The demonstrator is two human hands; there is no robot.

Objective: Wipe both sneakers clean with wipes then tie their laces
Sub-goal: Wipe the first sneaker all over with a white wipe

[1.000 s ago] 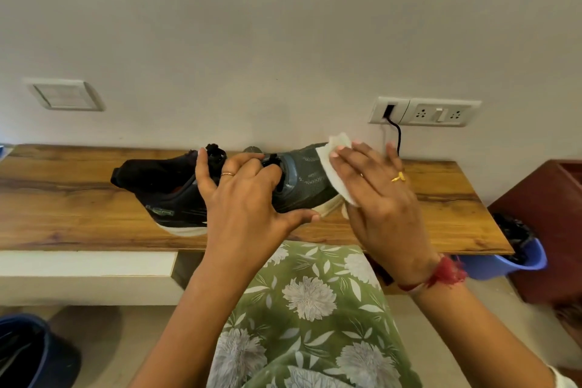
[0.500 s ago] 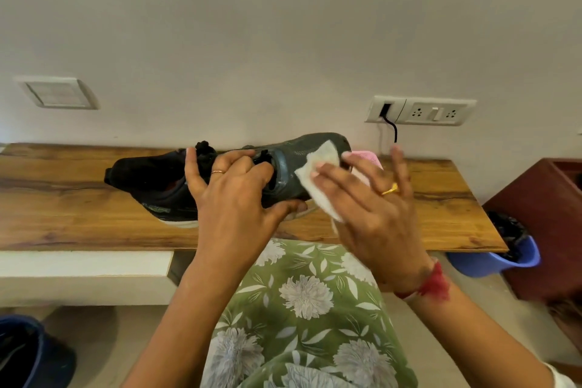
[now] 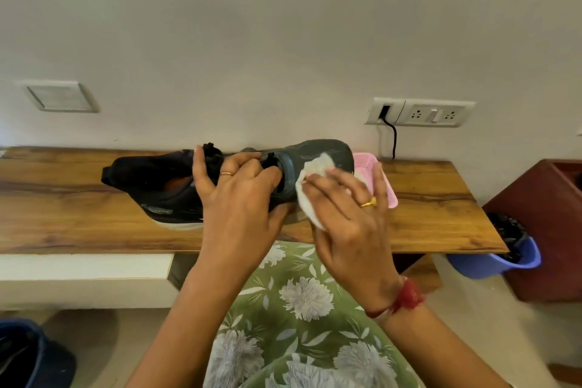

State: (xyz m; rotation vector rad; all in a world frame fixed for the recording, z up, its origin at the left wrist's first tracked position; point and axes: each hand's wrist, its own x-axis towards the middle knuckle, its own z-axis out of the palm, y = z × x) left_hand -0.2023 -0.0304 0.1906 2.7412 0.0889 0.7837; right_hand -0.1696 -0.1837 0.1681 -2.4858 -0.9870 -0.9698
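Observation:
A black and grey sneaker [image 3: 163,189] with a white sole is held just above the wooden shelf [image 3: 434,214], toe pointing right. My left hand [image 3: 236,198] grips it around the middle, over the black laces. My right hand [image 3: 349,217] presses a white wipe [image 3: 310,195] flat against the grey toe side. Only one sneaker is in view. The toe's lower edge is hidden behind my hands.
A pink perforated basket [image 3: 367,167] lies on the shelf behind the toe. A black cable [image 3: 393,138] hangs from the wall socket [image 3: 422,113]. A blue bin [image 3: 507,258] with a black liner stands at the right beside a brown box [image 3: 548,230]. A dark bin [image 3: 28,356] is lower left.
My right hand with the wipe has slid from the toe tip back and down along the shoe's side. The toe has lifted, and the pink basket now shows behind it.

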